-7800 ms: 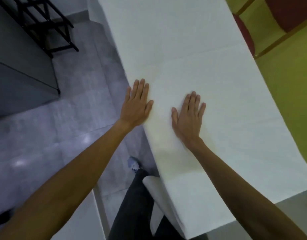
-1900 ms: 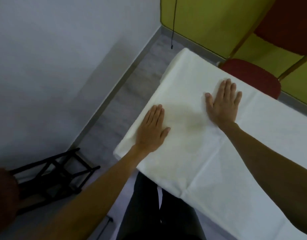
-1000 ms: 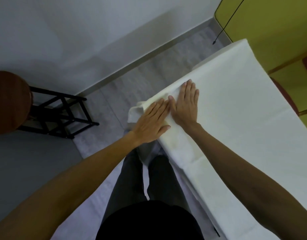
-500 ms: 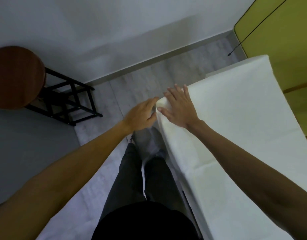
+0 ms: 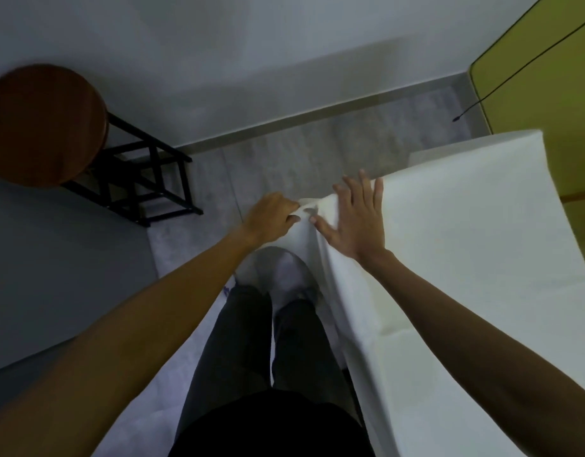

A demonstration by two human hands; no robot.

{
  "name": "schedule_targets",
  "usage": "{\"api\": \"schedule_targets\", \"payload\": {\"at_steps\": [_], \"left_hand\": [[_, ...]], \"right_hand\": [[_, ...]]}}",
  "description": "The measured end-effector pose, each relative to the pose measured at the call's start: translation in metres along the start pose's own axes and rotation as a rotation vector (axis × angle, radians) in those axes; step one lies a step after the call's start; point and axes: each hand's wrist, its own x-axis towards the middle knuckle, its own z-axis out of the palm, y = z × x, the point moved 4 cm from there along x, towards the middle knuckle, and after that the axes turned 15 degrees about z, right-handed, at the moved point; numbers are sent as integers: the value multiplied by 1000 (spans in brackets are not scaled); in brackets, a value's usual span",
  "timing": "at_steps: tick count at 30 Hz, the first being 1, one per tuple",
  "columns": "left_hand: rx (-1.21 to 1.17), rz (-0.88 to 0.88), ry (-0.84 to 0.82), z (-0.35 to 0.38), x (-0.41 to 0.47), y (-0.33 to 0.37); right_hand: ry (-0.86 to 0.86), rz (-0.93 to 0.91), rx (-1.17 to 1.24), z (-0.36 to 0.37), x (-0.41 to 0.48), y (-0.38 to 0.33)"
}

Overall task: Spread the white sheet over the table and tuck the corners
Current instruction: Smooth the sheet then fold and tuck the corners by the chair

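Observation:
The white sheet (image 5: pixel 466 242) covers the table on the right side of the view and hangs down over its near long edge. At the table's near left corner the sheet is bunched into a small fold. My left hand (image 5: pixel 273 219) pinches that bunched corner of the sheet with curled fingers, just off the table's edge. My right hand (image 5: pixel 357 219) lies flat with spread fingers on the sheet right beside the corner and presses it onto the table top. The table itself is hidden under the sheet.
A round brown stool (image 5: pixel 44 123) on a black frame stands at the left by the white wall. Grey floor runs between stool and table. My legs and shoes (image 5: pixel 278 275) stand close against the table's side. A yellow-green wall (image 5: pixel 541 70) with a black cable is at the far right.
Both hands slid from flat smoothing on the sheet to the near left corner. My left hand has closed on the corner fabric and pulled it outward, while my right hand stays flat beside it.

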Motion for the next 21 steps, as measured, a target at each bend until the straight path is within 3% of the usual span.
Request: {"api": "schedule_targets", "payload": {"at_steps": [6, 13, 18, 21], "left_hand": [[-73, -67, -88, -11, -2, -6], [-65, -80, -429, -11, -4, -36], [31, 6, -426, -28, 13, -65], [10, 101, -521, -24, 39, -80]], "right_hand": [[-9, 32, -2, -2, 0, -2], [6, 26, -37, -8, -1, -5], [-8, 15, -54, -9, 1, -7], [-31, 21, -74, -4, 1, -2]]}}
